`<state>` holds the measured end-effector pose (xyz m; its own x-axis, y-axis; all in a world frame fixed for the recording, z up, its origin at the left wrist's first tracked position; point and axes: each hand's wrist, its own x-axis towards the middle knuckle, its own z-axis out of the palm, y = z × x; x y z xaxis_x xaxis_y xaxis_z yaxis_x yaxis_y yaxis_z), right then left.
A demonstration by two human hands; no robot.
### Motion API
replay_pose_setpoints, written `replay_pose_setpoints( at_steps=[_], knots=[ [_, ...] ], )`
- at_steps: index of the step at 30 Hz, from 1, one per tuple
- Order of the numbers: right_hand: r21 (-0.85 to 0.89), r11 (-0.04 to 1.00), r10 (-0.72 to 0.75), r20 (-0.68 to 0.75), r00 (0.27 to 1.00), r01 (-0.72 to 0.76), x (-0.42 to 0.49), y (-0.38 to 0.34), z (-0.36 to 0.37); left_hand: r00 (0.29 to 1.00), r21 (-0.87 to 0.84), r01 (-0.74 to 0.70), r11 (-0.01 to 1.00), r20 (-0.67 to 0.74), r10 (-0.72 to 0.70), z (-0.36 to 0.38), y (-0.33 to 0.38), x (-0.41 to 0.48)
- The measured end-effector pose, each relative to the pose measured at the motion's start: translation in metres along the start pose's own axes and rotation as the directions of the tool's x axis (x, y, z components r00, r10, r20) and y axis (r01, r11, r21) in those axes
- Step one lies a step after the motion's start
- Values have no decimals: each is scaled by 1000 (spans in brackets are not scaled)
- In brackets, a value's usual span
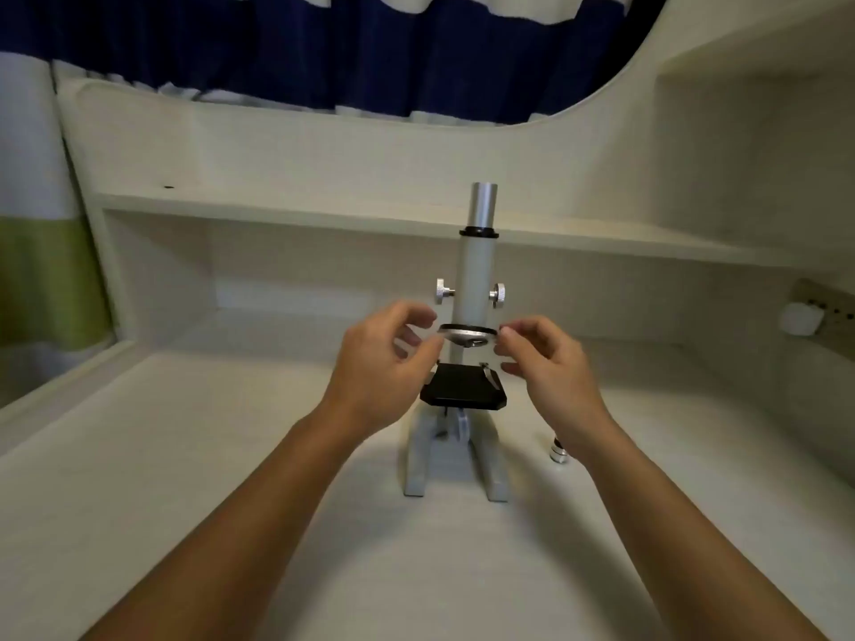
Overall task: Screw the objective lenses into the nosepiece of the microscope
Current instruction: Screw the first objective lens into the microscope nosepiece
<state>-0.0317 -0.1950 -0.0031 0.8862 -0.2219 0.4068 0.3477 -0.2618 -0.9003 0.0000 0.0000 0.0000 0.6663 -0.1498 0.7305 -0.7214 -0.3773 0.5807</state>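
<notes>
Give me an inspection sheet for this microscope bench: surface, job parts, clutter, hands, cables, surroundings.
Surface: cream desk, carrying the microscope.
Job's things: microscope upright at centre; nosepiece has no lens seen hanging from it; one objective lens lies on the desk right of the base, partly behind the right forearm.
Clutter: nothing seen.
Hands: left hand curled at the nosepiece's left rim, contact unclear; right hand pinches the right rim.
Cables: nothing seen; a white plug sits in a power strip on the right wall.
Surroundings: shelf behind, striped curtain above.
</notes>
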Motion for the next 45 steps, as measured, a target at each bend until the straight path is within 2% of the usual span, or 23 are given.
replay_pose_setpoints(
  at_steps=[5, 8, 10, 13, 15, 18, 20, 22, 27, 30, 33, 38, 41, 45],
  knots=[
    [148, 989, 15, 84, 996, -27, 11, 5, 8, 993, -80, 89, 993, -70, -95, -1, -21, 6],
    [214, 976, -3, 128, 992, -25, 13, 8, 10, 974, 63, 209, 976, -105, -202, -16, -50, 6],
    [249, 967, 13, 156, 988, -52, 16, 10, 9, 933, 188, 351, 917, 15, -360, -22, -67, 3],
    [350, 925, 79, 202, 976, -147, 19, 13, 13, 761, 284, 483, 828, 332, -557, -26, -78, -4],
    [432, 879, 106, 233, 967, -201, 21, 13, 14, 670, 377, 455, 807, 451, -589, -27, -78, -6],
    [531, 816, 105, 251, 962, -227, 22, 10, 14, 585, 581, 284, 762, 525, -618, -24, -78, -8],
    [570, 783, 108, 272, 956, -250, 21, 7, 14, 599, 645, 165, 746, 535, -596, -21, -82, -11],
    [583, 768, 102, 298, 949, -266, 20, 3, 13, 648, 630, 113, 768, 539, -537, -19, -85, -14],
    [480, 847, 64, 334, 940, -228, 17, 6, 10, 730, 546, 126, 828, 514, -451, -22, -81, -10],
    [389, 911, 14, 306, 952, -138, 15, 8, 13, 821, 380, 262, 887, 396, -412, -28, -66, 1],
    [337, 938, 4, 239, 971, -86, 12, 8, 19, 876, 200, 317, 927, 314, -367, -31, -46, 9],
    [316, 946, 17, 169, 985, -70, 8, 8, 23, 928, -28, 282, 959, 262, -265, -25, -22, 14],
    [291, 954, 22, 162, 987, -69, 6, 6, 23, 943, -175, 292, 940, 214, -253, -15, -11, 12],
    [271, 961, 27, 124, 992, -61, 1, 6, 24, 946, -267, 302, 915, 203, -253, -7, -7, 3]
  ],
)
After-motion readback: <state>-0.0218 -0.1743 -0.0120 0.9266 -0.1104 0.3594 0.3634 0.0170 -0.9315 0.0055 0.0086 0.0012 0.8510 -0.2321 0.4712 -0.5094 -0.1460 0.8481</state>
